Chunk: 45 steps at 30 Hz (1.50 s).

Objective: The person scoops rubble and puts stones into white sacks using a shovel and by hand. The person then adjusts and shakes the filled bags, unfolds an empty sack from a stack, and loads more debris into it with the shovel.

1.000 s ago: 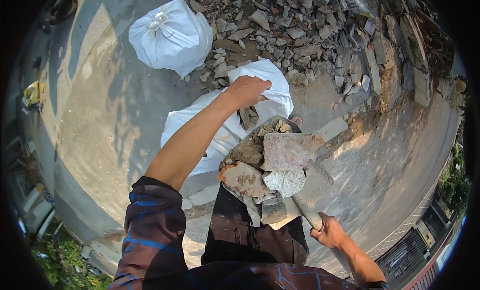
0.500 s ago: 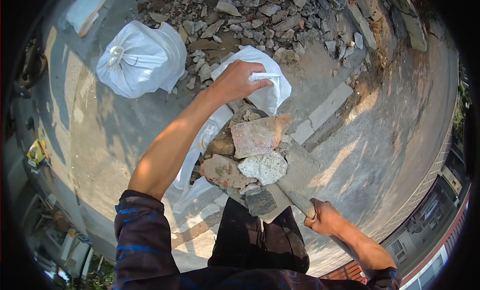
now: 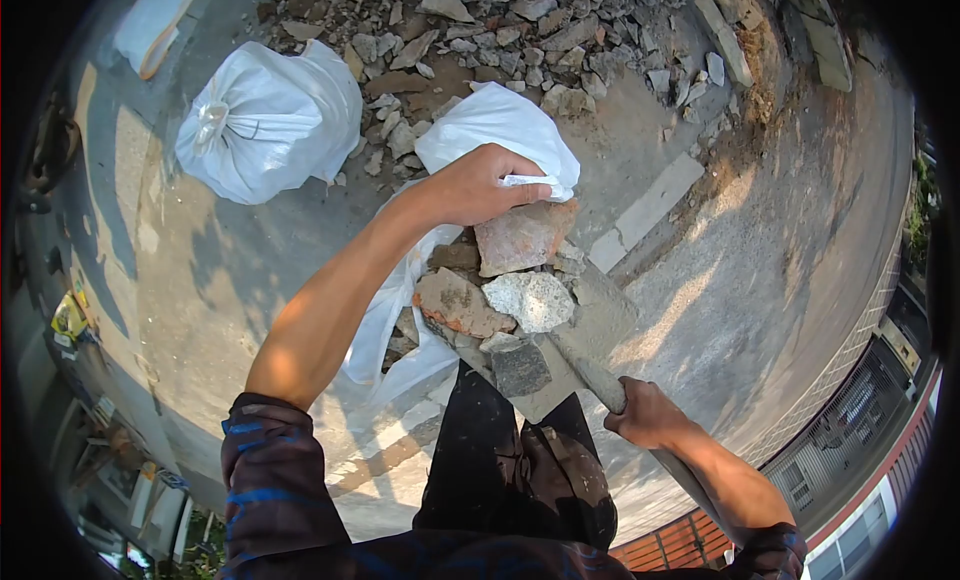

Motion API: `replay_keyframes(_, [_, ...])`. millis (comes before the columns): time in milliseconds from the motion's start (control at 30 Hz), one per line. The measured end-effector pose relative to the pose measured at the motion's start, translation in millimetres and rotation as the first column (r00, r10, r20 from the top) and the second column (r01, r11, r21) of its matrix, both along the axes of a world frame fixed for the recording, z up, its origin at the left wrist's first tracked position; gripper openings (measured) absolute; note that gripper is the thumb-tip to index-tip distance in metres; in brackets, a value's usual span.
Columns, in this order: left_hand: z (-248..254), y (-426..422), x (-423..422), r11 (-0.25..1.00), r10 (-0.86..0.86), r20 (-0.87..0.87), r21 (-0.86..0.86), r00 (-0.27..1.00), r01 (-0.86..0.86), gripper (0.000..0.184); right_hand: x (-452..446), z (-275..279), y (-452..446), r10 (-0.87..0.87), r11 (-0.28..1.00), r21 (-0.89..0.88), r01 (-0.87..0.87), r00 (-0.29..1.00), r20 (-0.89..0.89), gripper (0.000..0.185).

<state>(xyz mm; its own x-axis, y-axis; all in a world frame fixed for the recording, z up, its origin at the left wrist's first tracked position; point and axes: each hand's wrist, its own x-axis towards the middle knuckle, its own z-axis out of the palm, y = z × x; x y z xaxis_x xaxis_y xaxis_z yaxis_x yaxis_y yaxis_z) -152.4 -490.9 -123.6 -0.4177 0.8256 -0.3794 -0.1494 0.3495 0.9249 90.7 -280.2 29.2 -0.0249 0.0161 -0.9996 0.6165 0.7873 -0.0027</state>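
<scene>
My left hand (image 3: 490, 185) is closed on the rim of a white woven sack (image 3: 495, 125), bunching its edge between thumb and fingers. Just below the rim, a broad flat shovel (image 3: 605, 315) carries several rubble chunks. Among them are a pinkish slab (image 3: 525, 238), a pale speckled stone (image 3: 532, 302), a reddish-brown chunk (image 3: 462, 302) and a dark grey piece (image 3: 520, 368). The slab's far end reaches the sack's rim. My right hand (image 3: 650, 413) wraps round the shovel's handle, close to the blade. My left hand and the sack's rim hide the sack's mouth.
A tied, full white sack (image 3: 270, 120) stands at the left, and another white sack (image 3: 150, 25) is partly visible beyond it. A heap of broken concrete (image 3: 490, 35) spreads across the far side. A flat pale strip (image 3: 650, 210) lies at the right.
The loaded shovel has moved slightly forward, bringing the pinkish slab up to the sack's rim. My left hand has shifted a little nearer me with the rim, which now hangs lower over the slab.
</scene>
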Motion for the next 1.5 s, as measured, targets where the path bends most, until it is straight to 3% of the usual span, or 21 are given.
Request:
replay_keyframes(367, [-1, -2, -1, 0.995, 0.047, 0.02, 0.081, 0.999, -0.049, 0.038, 20, -7, -4, 0.013, 1.0, 0.009, -0.012, 0.995, -0.098, 0.046])
replay_keyframes(467, [2, -11, -3, 0.992, 0.11, 0.068, 0.056, 0.992, -0.114, 0.038, 23, -10, -1, 0.007, 1.0, -0.018, -0.01, 0.992, -0.129, 0.046])
replay_keyframes(533, [4, -14, -4, 0.976, 0.142, 0.231, 0.127, 0.962, -0.174, 0.037, 25, -9, 0, -0.008, 0.999, -0.035, 0.004, 0.994, -0.106, 0.047])
replay_keyframes(633, [-1, -18, -8, 0.995, 0.091, 0.232, 0.014, 0.968, -0.096, 0.035, 21, -7, 1, -0.017, 0.999, -0.046, 0.014, 0.997, -0.069, 0.048])
replay_keyframes(767, [0, -16, 2, 0.976, 0.176, 0.139, 0.102, 0.975, -0.191, 0.034, 15, -6, 4, -0.061, 0.995, -0.087, 0.056, 0.996, -0.06, 0.048])
replay_keyframes(833, [9, -14, 4, 0.988, 0.118, 0.186, 0.077, 0.975, -0.134, 0.034, -7, 0, 2, -0.212, 0.97, -0.056, 0.236, 0.936, 0.281, 0.046])
replay_keyframes(867, [9, -13, 7, 0.988, 0.114, 0.189, 0.077, 0.975, -0.131, 0.034, -9, 2, 2, -0.216, 0.969, -0.054, 0.24, 0.934, 0.284, 0.046])
replay_keyframes(967, [6, -9, 8, 0.986, 0.135, 0.157, 0.081, 0.978, -0.149, 0.034, -12, 3, 4, -0.171, 0.979, -0.064, 0.195, 0.946, 0.277, 0.045])
replay_keyframes(1033, [6, -1, 8, 0.997, 0.043, 0.165, 0.053, 0.985, -0.052, 0.037, -12, 7, 4, -0.04, 0.996, -0.074, 0.044, 0.998, 0.051, 0.044])
replay_keyframes(1133, [-6, 5, 8, 0.998, -0.025, 0.19, 0.064, 0.981, 0.013, 0.039, -24, 15, -1, 0.05, 0.998, -0.046, -0.05, 0.999, -0.002, 0.045])
replay_keyframes(1267, [-1, 4, 2, 0.998, -0.049, 0.143, 0.057, 0.989, 0.041, 0.041, -28, 13, 2, 0.024, 0.998, -0.059, -0.022, 0.999, 0.035, 0.046])
replay_keyframes(1367, [0, -8, -4, 0.996, 0.041, 0.17, 0.072, 0.985, -0.054, 0.041, -28, 7, 4, 0.022, 0.996, -0.084, -0.017, 0.998, 0.061, 0.042])
replay_keyframes(1433, [-1, -14, -3, 0.998, 0.004, 0.141, 0.059, 0.99, -0.012, 0.041, -27, 9, 5, -0.237, 0.956, -0.111, 0.272, 0.937, 0.255, 0.031])
replay_keyframes(1500, [0, -18, -4, 0.999, -0.013, 0.106, 0.051, 0.994, 0.007, 0.041, -29, 14, 5, -0.311, 0.926, -0.128, 0.355, 0.909, 0.277, 0.027])
